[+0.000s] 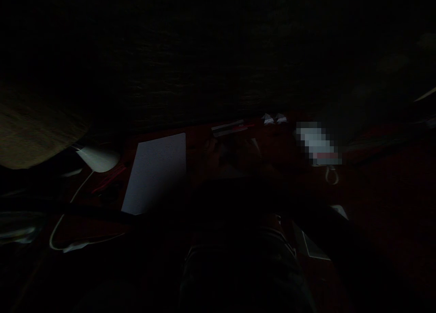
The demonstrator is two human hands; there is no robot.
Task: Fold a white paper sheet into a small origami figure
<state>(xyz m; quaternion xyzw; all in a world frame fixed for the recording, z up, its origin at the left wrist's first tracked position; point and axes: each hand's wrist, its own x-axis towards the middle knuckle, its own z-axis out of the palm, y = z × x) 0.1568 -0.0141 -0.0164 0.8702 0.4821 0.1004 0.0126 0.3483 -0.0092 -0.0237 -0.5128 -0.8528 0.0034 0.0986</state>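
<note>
The scene is very dark. Two dim shapes near the middle look like my left hand (213, 151) and my right hand (251, 155), close together over the reddish-brown surface. Their fingers blur into the shadow, and whatever lies between them is too dark to make out. Left of the hands lies a white sheet (156, 172), its lower right part in shadow. Just beyond them are slim, long items (231, 128), partly white and partly red. Two small white crumpled or folded pieces (274, 118) sit farther back to the right.
A blurred-out pale item (318, 142) with a cord loop (331, 175) lies at the right. Below it is a dark flat piece with a light border (316, 247). At the left are a white cone-like object (98, 158), a pale cable (56, 229) and a thin red object (111, 177).
</note>
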